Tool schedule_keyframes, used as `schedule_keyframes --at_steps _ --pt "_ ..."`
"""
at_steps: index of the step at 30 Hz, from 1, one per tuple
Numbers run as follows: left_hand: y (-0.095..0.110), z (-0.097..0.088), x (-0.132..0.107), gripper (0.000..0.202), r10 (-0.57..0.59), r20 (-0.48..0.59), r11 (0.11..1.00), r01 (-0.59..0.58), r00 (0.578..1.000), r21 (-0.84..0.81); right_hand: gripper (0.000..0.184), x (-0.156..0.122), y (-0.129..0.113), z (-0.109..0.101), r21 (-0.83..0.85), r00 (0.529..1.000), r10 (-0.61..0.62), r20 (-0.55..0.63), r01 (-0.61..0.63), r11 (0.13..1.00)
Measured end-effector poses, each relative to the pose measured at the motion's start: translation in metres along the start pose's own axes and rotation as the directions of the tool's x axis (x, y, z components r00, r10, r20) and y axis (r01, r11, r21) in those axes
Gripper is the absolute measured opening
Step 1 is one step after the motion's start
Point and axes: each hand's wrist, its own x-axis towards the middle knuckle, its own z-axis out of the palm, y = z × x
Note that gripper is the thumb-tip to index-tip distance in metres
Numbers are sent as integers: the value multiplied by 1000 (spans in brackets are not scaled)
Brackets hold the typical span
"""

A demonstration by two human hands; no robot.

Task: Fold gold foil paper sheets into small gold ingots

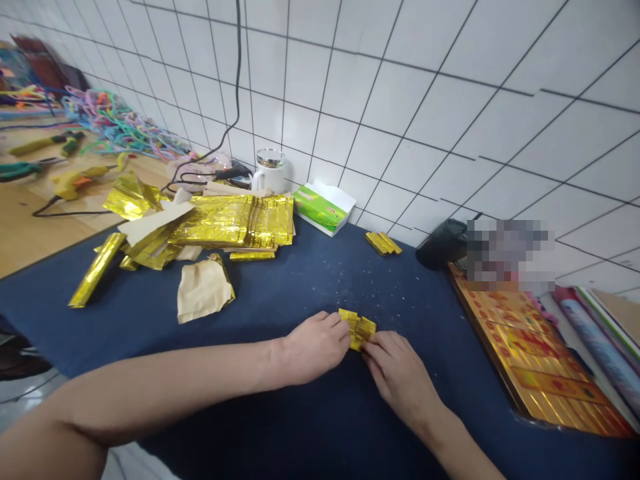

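Observation:
A small folded piece of gold foil paper (357, 327) lies on the dark blue table cover (295, 287), between my two hands. From its left side my left hand (320, 343) grips it, fingers curled together. My right hand (395, 367) pinches its lower right edge between thumb and fingers. Creases divide the piece into narrow sections. To the left is a loose sheet (203, 290) with its tan paper side up and gold at its edge. Behind that spreads a pile of gold foil paper (215, 220), and a rolled gold strip (97, 270) sits at its left.
Small folded gold pieces (383, 243) lie near the tiled wall. A green tissue pack (323, 208) and white mug (270, 170) stand behind the pile. At left are a yellow glue gun (77, 181) and pliers (37, 143). A red-gold packet (545, 353) lies right, near a black cup (443, 243).

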Motion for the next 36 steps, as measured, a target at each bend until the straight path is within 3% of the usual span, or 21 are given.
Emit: schedule_keyframes --at_steps 6,12,16,25,28,31,36 --pt "-3 6 2 23 82 21 992 -79 996 -101 28 0 -2 2 48 996 -76 -48 78 996" --pt "-1 7 2 27 81 -52 982 -88 995 -164 32 1 -1 2 67 992 -106 -61 110 992" --pt "-1 10 2 26 67 -45 985 -73 997 -157 29 3 -1 1 60 994 -73 -77 78 995" --pt "-9 1 11 21 -76 33 951 83 997 -299 23 5 4 -2 243 991 126 -38 -113 963" --pt "-13 -5 18 21 -54 92 935 82 994 -345 22 3 7 -3 292 988 154 -30 -138 946" --pt "-14 -8 24 20 -101 147 911 151 984 -385 19 3 8 -5 341 989 149 -22 -133 931" --pt "-16 -4 29 20 -195 181 876 254 964 -409 21 7 8 -7 469 970 241 37 -230 853"
